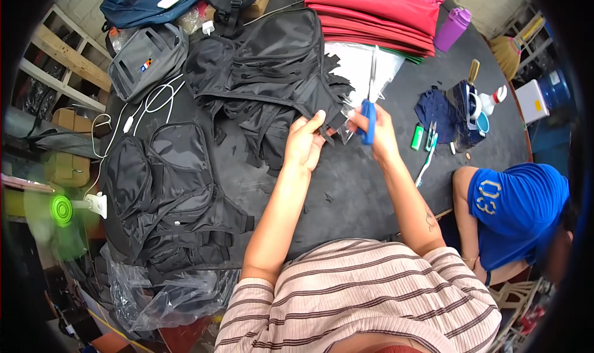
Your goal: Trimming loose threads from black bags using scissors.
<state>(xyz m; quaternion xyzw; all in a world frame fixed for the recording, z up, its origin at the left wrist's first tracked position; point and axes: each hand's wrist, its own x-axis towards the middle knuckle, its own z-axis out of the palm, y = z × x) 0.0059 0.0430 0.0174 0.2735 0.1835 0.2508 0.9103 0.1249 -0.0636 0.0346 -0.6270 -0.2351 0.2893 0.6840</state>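
My left hand (301, 145) is closed on an edge of a black backpack (275, 50) that lies in the middle of the dark table (346, 198). Dangling straps and loose fabric hang around the held edge. In my right hand (383, 133) is a pair of scissors (369, 121) with blue handles, its blades pointing away from me. Between the two hands, close to the right fingertips, shows a small clear plastic scrap (346, 133). Whether the right fingers also pinch the fabric cannot be made out.
A second black backpack (179, 161) and a grey bag (148, 62) lie on the left. Folded red fabric (371, 19) and a purple bottle (453, 28) stand at the back. A blue-shirted person (520, 210) sits at right. A green fan (60, 210) stands left.
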